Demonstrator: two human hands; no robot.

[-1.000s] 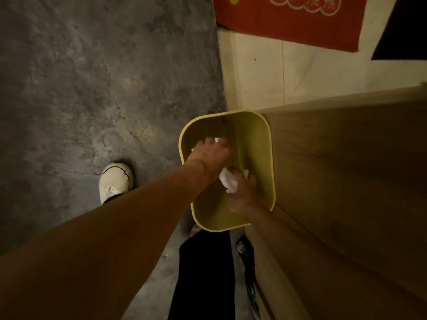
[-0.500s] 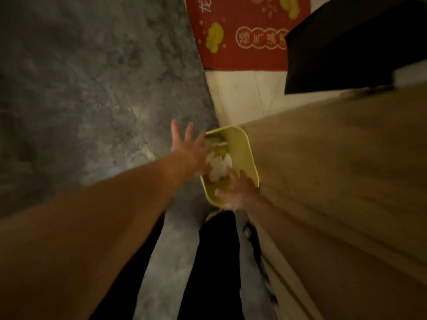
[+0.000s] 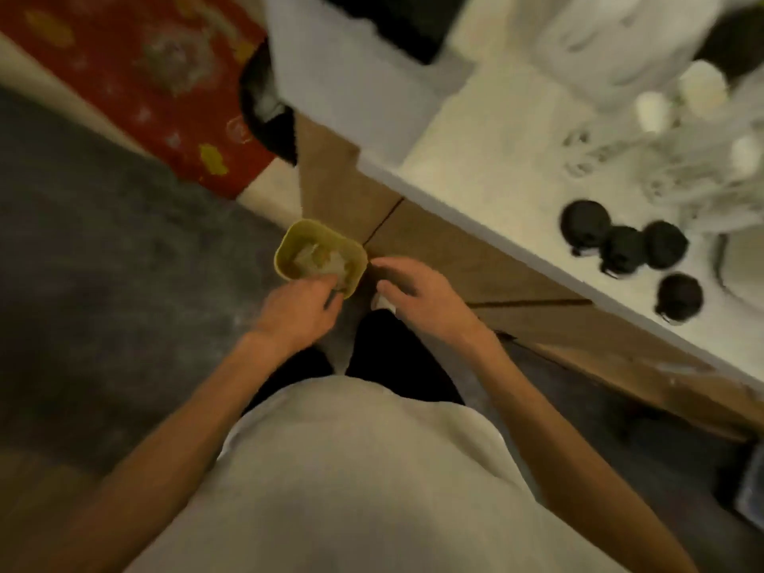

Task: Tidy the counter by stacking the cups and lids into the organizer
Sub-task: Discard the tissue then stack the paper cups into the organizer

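Note:
Several black lids (image 3: 620, 250) lie on the white counter (image 3: 488, 175) at the right. Behind them stands a clear organizer (image 3: 678, 167) with white cups (image 3: 651, 111), all blurred. On the floor by the wooden cabinet sits a yellow bin (image 3: 289, 248) with crumpled white paper (image 3: 318, 260) inside. My left hand (image 3: 299, 312) hovers over the bin's near edge with fingers loosely curled. My right hand (image 3: 417, 297) is just right of the bin, in front of the cabinet, fingers apart. Neither hand holds anything that I can see.
A wooden cabinet front (image 3: 454, 258) runs diagonally under the counter. A red mat (image 3: 157, 76) lies on the grey floor (image 3: 103, 262) at upper left. A sink rim (image 3: 727, 266) shows at the right edge. A dark object (image 3: 268, 113) hangs at the counter's end.
The view has risen and swung right, so the counter with lids and cups has come into sight. Both hands have pulled back from inside the bin; the paper stays in it.

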